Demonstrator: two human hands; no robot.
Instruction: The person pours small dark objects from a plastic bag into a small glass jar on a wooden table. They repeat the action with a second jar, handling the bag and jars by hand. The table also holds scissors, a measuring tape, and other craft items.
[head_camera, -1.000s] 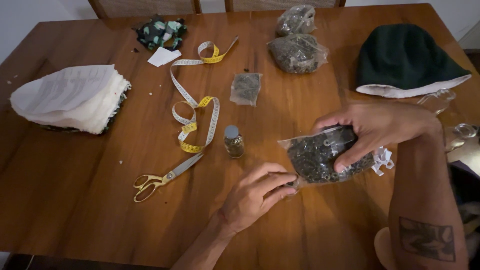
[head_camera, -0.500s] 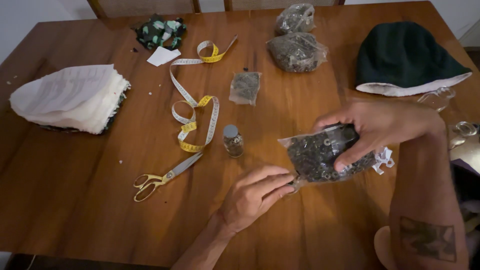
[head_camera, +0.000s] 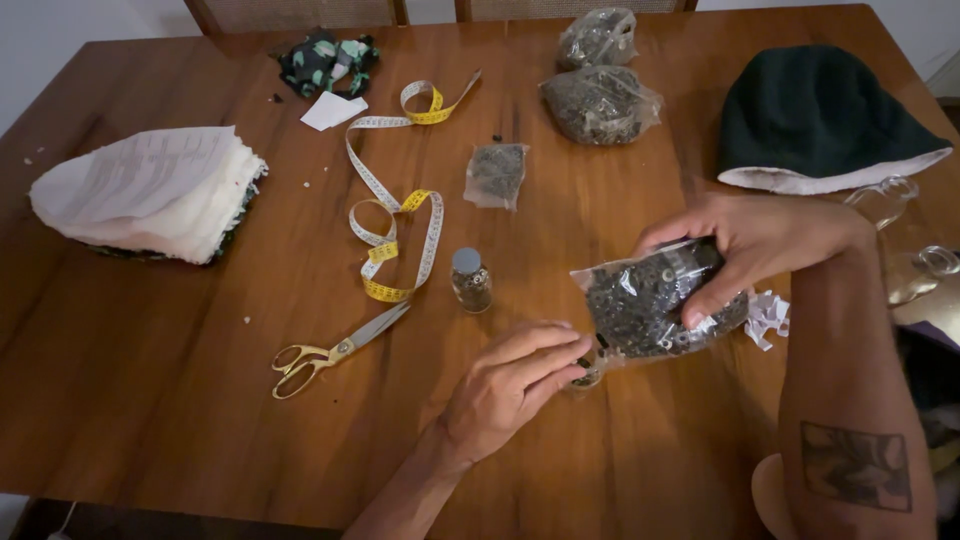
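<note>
Compared with the earlier frames, almost nothing has changed: both hands and the bag stay in nearly the same place, and only the left fingers seem a little closer to the bag's lower corner.

The right hand (head_camera: 760, 245) holds a clear plastic bag (head_camera: 655, 300) full of small dark pieces, with the fingers wrapped over its top and the thumb under its side, so the bag is lifted and tilted above the wooden table (head_camera: 200, 400). The left hand (head_camera: 510, 385) is just below and left of the bag; its fingertips are pinched together on something small and dark at the bag's lower corner, but what it is I cannot tell.

A small glass bottle (head_camera: 470, 280) stands near the left hand. Gold scissors (head_camera: 335, 352) and a measuring tape (head_camera: 395, 215) lie further left.
</note>
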